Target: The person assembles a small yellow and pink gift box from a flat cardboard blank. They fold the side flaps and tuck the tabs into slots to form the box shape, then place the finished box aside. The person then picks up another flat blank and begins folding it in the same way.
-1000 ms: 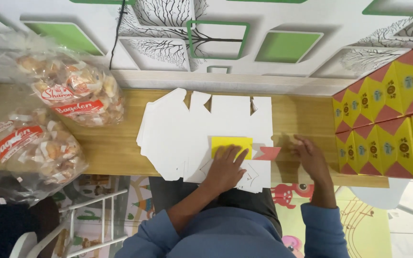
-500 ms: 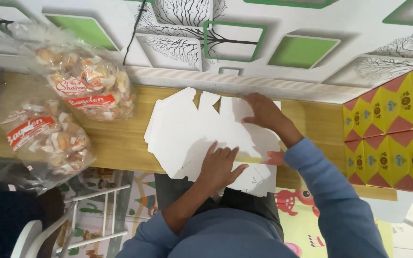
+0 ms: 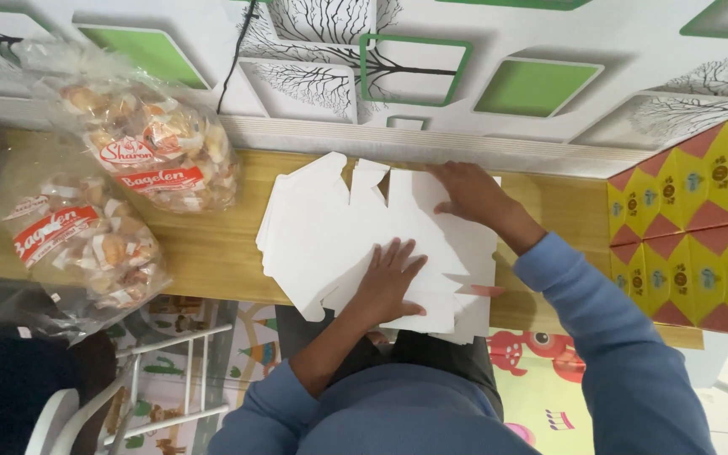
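I see the white flat cardboard sheet lying on the wooden bench. My left hand presses flat on its near edge, pinning it; my right hand rests spread on its far edge, neither grip clenched.

Right hand moved up onto the white cardboard; yellow face now hidden.

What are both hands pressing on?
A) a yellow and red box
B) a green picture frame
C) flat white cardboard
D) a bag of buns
C: the left hand and the right hand both lie flat on the white cardboard spread on the wooden table, away from the bags of buns and the yellow and red boxes.
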